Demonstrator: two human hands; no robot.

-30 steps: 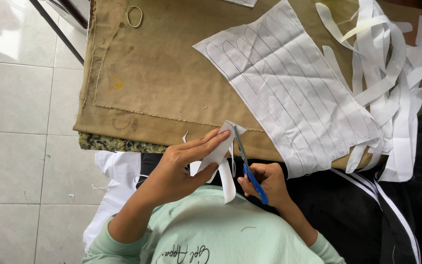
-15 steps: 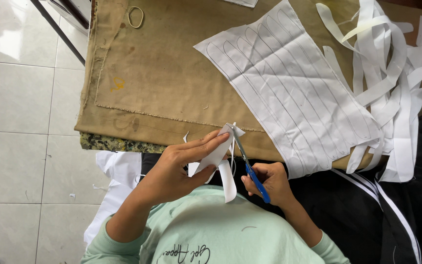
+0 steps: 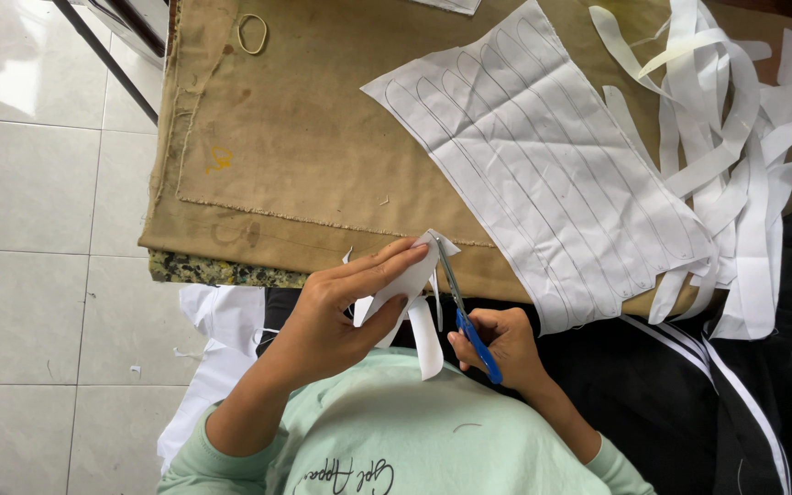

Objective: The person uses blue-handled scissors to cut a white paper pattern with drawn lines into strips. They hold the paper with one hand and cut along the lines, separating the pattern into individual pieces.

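Scissors (image 3: 466,312) with blue handles sit in the right hand (image 3: 504,346), fingers curled shut round the grips, blades pointing up toward 11 o'clock and biting into a small white paper piece (image 3: 402,286). Left hand (image 3: 341,307) has that piece pinched between thumb and stretched-out fingers, holding it just over the near edge of the table (image 3: 258,183), with a narrow strip of it dangling down at 6 o'clock toward the mint green shirt (image 3: 414,431).

Moving out, at 1 o'clock from the hands lies the big white sheet (image 3: 552,174) with long finger-like outlines drawn side by side. Looks mostly uncut to me, only its lower right corner seems nibbled into strips. At 2 o'clock, far right of the table, there's a tangled heap of cut strips (image 3: 735,137), so a fair bit is done already, but plenty of outlines are left on the sheet. Rubber band (image 3: 251,33) sits way up at 11 o'clock. Black fabric with white stripes (image 3: 717,385) is at 3 o'clock, tiled floor (image 3: 38,229) at 9.
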